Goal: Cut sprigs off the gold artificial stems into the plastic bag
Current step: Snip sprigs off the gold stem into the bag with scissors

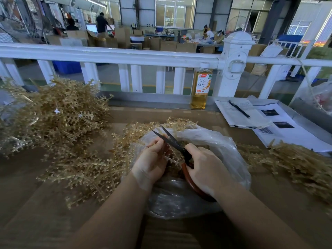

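Over the plastic bag (221, 141), left hand (152, 159) pinches a gold stem (169, 159); right hand (206, 168) clamps open-bladed scissors (172, 141).

Both forearms bare, no sleeves/gloves; left grip (152, 159), right grip (206, 168) unadorned.

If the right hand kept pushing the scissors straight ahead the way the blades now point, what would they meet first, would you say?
Probably the gold stem pinched in the left hand: the open scissors in the right hand point up-left across those fingertips. Beyond lie loose gold sprigs at the plastic bag rim; depth is unclear.
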Action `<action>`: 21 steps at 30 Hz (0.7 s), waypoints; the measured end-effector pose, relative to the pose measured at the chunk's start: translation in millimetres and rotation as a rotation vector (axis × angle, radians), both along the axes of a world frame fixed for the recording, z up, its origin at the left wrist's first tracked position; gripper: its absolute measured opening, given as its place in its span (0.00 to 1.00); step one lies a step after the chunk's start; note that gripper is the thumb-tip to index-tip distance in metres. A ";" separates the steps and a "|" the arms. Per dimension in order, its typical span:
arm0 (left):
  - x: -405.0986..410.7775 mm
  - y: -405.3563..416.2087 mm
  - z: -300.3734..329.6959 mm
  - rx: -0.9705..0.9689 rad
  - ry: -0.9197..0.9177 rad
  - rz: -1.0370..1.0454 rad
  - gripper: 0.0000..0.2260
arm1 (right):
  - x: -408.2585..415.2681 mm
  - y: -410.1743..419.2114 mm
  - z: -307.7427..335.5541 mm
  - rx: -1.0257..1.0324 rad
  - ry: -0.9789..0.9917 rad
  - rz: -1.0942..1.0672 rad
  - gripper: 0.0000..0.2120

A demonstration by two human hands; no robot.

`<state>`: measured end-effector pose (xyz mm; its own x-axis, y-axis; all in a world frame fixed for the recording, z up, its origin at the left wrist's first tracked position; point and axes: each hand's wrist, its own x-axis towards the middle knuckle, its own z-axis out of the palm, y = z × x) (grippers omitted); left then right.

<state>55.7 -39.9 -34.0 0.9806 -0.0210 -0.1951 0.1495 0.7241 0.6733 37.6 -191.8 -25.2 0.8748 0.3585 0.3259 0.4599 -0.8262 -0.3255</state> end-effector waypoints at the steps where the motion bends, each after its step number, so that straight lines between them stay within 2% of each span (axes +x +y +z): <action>1: 0.0 -0.2 0.3 0.009 0.001 0.004 0.09 | 0.3 -0.5 0.4 -0.008 -0.007 0.003 0.10; 10: 2.5 -2.7 -0.7 0.004 0.034 0.041 0.10 | 0.9 3.1 1.4 -0.030 -0.104 -0.020 0.09; 21: 4.7 0.8 -2.0 -0.027 0.083 0.026 0.11 | 1.2 4.5 -5.3 -0.032 -0.066 -0.036 0.13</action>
<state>60.4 -39.1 -36.0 0.9613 -0.0025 -0.2753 0.1850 0.7464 0.6392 38.9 -187.2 -30.4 0.8644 0.3383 0.3719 0.4490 -0.8522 -0.2686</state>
